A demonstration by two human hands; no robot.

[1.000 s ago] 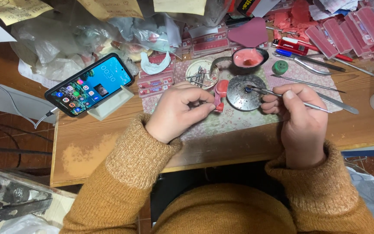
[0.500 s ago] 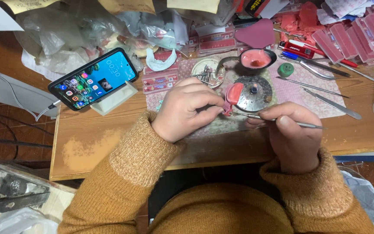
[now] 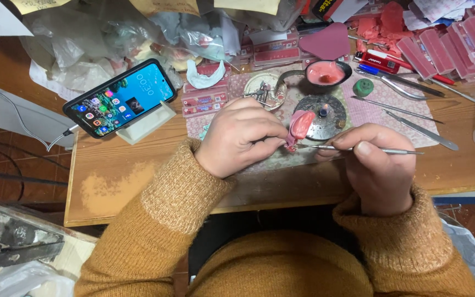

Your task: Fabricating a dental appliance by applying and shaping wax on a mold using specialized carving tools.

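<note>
Cluttered wooden workbench, left hand pinched on pink wax piece, right hand clamped around metal tool

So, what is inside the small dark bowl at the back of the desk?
The dark bowl holds a pink, wax-like mass that fills most of it. Its bottom is covered by that mass, so anything beneath cannot be seen.

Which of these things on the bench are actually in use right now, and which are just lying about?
In use:
- pink wax piece, held by the left hand
- thin metal tool, in the right hand, tip at the piece

Lying about:
- phone on its stand
- pink-filled bowl
- spare metal tools
- green cap
</note>
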